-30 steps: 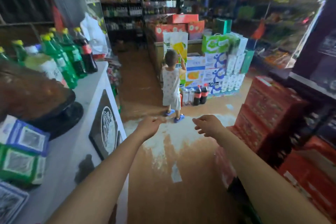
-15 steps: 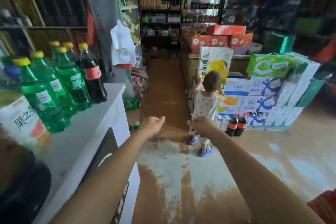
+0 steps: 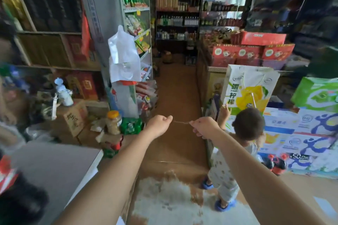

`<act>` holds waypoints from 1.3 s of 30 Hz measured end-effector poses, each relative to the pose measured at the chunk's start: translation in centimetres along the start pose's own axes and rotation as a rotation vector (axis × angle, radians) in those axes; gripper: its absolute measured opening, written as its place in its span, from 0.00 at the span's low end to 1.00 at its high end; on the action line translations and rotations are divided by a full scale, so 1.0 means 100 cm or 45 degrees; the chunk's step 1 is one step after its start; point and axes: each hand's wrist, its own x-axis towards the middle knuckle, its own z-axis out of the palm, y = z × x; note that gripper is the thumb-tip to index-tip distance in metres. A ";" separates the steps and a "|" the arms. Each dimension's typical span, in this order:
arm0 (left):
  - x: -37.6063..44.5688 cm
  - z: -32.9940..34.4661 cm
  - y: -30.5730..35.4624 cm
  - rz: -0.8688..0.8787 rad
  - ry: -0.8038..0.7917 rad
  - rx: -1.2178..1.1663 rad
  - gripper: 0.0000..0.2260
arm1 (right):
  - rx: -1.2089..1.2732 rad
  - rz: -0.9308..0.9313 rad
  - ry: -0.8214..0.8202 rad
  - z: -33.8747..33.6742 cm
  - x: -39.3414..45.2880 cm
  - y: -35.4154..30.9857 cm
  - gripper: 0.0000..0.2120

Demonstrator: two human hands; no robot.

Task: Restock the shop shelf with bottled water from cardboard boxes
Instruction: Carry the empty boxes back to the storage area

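Both arms reach forward over the shop aisle. The left hand (image 3: 159, 125) is curled into a fist, and the right hand (image 3: 204, 127), at its 3 o'clock, is curled too; a thin strand (image 3: 181, 122) stretches between them, pinched at both ends. What the strand is cannot be told. No bottled water is held. A cardboard box (image 3: 74, 118) sits on the floor at 9 o'clock of the left hand, well apart. A small child (image 3: 236, 153) stands at 4 o'clock of the right hand, facing stacked cartons (image 3: 301, 133). Back shelves (image 3: 179, 5) at 12 o'clock carry bottles, too blurred to identify.
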 end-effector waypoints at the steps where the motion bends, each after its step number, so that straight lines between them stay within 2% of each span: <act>1: 0.030 -0.006 0.002 0.001 -0.022 0.021 0.19 | -0.024 -0.002 0.012 0.001 0.028 -0.009 0.11; 5: 0.146 -0.035 0.014 0.003 -0.041 0.086 0.21 | -0.083 -0.003 0.030 -0.004 0.133 -0.053 0.13; 12: 0.351 -0.068 0.023 -0.015 -0.051 0.014 0.21 | -0.133 -0.013 0.046 -0.016 0.321 -0.109 0.15; 21: 0.650 -0.114 0.049 -0.020 -0.056 0.225 0.24 | -0.162 -0.047 0.114 -0.039 0.619 -0.176 0.17; 28: 0.856 -0.164 0.077 0.093 0.064 0.417 0.22 | -0.264 -0.104 0.111 -0.059 0.827 -0.262 0.19; 36: 1.134 -0.211 0.098 0.179 0.034 0.531 0.25 | -0.519 -0.178 0.213 -0.073 1.070 -0.347 0.19; 39: 1.219 -0.231 0.121 0.160 -0.019 0.459 0.26 | -0.539 -0.165 0.240 -0.092 1.148 -0.378 0.20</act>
